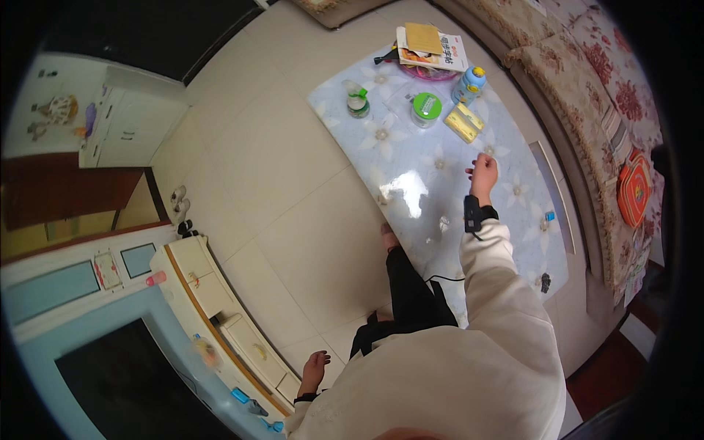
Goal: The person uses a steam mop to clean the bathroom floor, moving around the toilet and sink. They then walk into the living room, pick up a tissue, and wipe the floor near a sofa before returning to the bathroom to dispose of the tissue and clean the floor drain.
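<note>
My right hand is over the low table, its fingers loosely curled and slightly apart, with nothing seen in it. Closest to it is a yellow soft pack of tissues. Beyond the pack stand a clear jar with a green lid and a light blue water bottle with a yellow cap. A clear bottle with a green spout is near the table's far left edge. Low at my left side hangs my left hand, fingers apart and nothing visible in it, in front of the cream cabinet.
Books and a brown envelope lie on a pink basket at the table's far end. A small blue item and a dark bundle rest on its right side. A fabric-covered sofa runs along the right.
</note>
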The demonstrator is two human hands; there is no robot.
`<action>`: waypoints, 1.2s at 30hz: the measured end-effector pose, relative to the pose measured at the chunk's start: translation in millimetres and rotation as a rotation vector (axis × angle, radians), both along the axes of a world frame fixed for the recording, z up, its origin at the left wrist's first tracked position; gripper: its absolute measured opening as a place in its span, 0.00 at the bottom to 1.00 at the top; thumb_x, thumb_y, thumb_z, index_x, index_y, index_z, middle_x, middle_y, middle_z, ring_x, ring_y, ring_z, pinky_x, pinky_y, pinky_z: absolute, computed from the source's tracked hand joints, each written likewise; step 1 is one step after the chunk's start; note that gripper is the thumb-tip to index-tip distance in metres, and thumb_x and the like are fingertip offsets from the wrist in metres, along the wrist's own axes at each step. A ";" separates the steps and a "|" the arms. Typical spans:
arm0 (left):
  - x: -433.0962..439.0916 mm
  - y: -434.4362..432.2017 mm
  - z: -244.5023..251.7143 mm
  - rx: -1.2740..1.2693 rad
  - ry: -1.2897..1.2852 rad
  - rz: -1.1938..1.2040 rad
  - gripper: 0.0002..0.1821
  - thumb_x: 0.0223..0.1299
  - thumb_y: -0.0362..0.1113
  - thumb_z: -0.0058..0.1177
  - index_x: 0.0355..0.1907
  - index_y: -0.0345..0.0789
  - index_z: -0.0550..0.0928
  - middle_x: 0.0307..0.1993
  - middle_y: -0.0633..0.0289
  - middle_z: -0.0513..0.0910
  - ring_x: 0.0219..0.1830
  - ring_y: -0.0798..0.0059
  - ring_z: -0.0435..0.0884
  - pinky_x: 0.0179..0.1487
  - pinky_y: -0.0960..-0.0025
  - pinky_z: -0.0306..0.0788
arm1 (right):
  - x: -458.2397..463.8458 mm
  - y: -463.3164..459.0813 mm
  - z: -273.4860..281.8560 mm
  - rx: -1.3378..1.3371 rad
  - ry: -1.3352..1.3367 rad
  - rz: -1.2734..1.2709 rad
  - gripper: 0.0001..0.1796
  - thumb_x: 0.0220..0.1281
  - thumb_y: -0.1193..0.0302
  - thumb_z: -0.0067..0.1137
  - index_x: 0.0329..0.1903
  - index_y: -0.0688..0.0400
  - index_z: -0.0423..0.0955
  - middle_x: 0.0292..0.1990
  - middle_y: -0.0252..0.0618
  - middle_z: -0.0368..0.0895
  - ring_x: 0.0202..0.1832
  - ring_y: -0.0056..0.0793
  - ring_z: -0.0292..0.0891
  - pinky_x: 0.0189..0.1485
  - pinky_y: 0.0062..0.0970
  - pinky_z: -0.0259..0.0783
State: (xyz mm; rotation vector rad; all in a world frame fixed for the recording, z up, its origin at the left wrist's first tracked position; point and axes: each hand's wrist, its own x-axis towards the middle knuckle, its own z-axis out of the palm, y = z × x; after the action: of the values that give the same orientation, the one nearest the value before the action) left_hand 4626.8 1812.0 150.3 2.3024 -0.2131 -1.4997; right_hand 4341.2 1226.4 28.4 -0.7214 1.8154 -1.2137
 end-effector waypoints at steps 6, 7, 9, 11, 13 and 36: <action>29.7 -69.7 13.7 0.098 0.036 0.008 0.18 0.68 0.42 0.38 0.48 0.31 0.74 0.40 0.56 0.82 0.42 0.69 0.82 0.43 0.71 0.72 | 6.9 -90.0 -72.8 -0.010 0.689 0.113 0.24 0.54 0.63 0.55 0.53 0.60 0.70 0.50 0.49 0.70 0.48 0.48 0.72 0.49 0.38 0.69; 34.1 -76.3 16.5 0.152 0.056 0.009 0.18 0.68 0.42 0.38 0.48 0.31 0.74 0.40 0.56 0.82 0.42 0.70 0.82 0.42 0.72 0.71 | 4.9 -101.3 -81.1 -0.096 0.770 0.124 0.25 0.53 0.64 0.54 0.55 0.57 0.68 0.54 0.48 0.66 0.48 0.50 0.71 0.50 0.40 0.69; 42.4 -87.7 19.2 0.220 0.080 0.009 0.18 0.68 0.42 0.38 0.48 0.30 0.74 0.39 0.57 0.82 0.42 0.71 0.82 0.42 0.73 0.71 | 0.5 -120.4 -95.6 -0.066 0.853 0.152 0.25 0.54 0.64 0.54 0.56 0.54 0.68 0.58 0.48 0.63 0.48 0.51 0.72 0.50 0.39 0.69; 49.6 -95.5 22.2 0.243 0.076 0.008 0.18 0.68 0.42 0.38 0.48 0.30 0.74 0.39 0.58 0.82 0.41 0.71 0.81 0.42 0.72 0.71 | -7.2 -134.7 -105.6 -0.010 0.871 0.235 0.23 0.54 0.64 0.54 0.55 0.53 0.69 0.58 0.49 0.65 0.48 0.49 0.73 0.48 0.39 0.70; 54.4 -102.1 24.5 0.250 0.073 0.018 0.18 0.69 0.42 0.37 0.47 0.30 0.74 0.38 0.59 0.82 0.41 0.73 0.81 0.42 0.73 0.71 | -10.6 -146.1 -110.4 0.043 0.867 0.326 0.20 0.56 0.65 0.52 0.53 0.53 0.70 0.54 0.51 0.69 0.46 0.48 0.74 0.46 0.40 0.70; 77.0 -122.1 17.1 0.241 0.061 0.012 0.19 0.68 0.42 0.38 0.48 0.29 0.74 0.39 0.57 0.82 0.41 0.72 0.82 0.42 0.74 0.71 | -2.0 -149.7 -105.2 0.174 0.920 0.482 0.23 0.54 0.69 0.54 0.53 0.65 0.67 0.50 0.56 0.71 0.49 0.54 0.70 0.52 0.41 0.67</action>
State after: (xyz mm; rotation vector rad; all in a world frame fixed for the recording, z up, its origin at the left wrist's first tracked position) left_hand 4703.8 1689.9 167.5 2.4305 -0.0012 -1.6674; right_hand 4339.2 1076.8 -76.8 -1.6775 2.2040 -0.3892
